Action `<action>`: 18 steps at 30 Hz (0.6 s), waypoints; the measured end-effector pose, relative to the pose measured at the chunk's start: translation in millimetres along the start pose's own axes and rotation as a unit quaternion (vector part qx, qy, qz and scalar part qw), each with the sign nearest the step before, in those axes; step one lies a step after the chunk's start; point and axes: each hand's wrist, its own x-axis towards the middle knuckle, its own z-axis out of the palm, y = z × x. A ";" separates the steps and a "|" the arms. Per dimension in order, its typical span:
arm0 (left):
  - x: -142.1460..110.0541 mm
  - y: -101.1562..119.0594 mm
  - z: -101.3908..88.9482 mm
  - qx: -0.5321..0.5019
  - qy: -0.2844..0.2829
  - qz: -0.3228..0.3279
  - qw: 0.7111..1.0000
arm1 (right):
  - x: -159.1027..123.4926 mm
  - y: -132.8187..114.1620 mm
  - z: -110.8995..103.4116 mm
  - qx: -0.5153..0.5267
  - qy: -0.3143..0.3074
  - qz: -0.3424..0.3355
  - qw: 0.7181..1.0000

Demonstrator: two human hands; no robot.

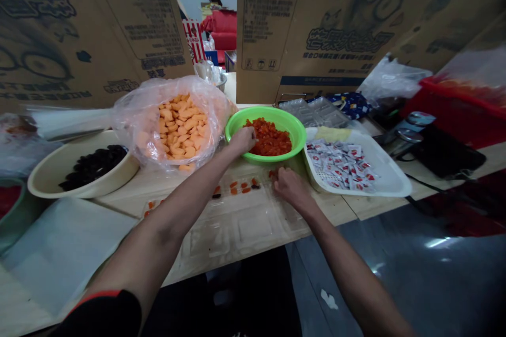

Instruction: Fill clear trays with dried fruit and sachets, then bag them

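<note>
Dark sleeve [106,313] right up close at the lower left, edged in orange, and from it the left forearm [169,224] is stretched over the table [146,184]. At the near left rim of the green bowl [297,131] the left hand [242,141] is held, fingers bent in toward the red-orange pieces [272,139] heaped inside; whether one is pinched there cannot be told. Across now to the right hand [290,185]: fingers curled over the right end of the clear trays [247,224], something reddish right by the tips, gripped or merely touched, that cannot be made out.

Small, light and glossy, that is how the pieces would be judged, probably soft and a touch sticky; best taken singly by the sides, between thumb and fingertip, since with a hard squeeze they could be flattened or left clinging to the skin. Short rows of orange and dark bits [234,190] are set in the far compartments. Thin and springy, the trays seem; best steadied at the rim, as they could easily be buckled or slid. To the right, a white basket [391,184] is piled with sachets [343,166]; to the left, pale orange chunks [184,129] are bagged in clear plastic
</note>
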 end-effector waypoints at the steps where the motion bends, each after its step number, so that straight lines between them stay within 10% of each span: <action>1: -0.6 0.7 -0.1 -0.008 0.016 0.003 1.000 | 1.7 -1.7 3.8 0.002 0.000 0.003 1.000; 9: -55.5 19.6 -12.9 -0.235 0.154 -0.002 0.960 | 15.6 -3.2 2.7 0.012 -0.027 0.028 0.999; 18: -115.2 42.3 35.4 -0.078 -0.071 -0.030 0.994 | 10.6 -7.7 2.1 0.007 -0.036 0.018 0.999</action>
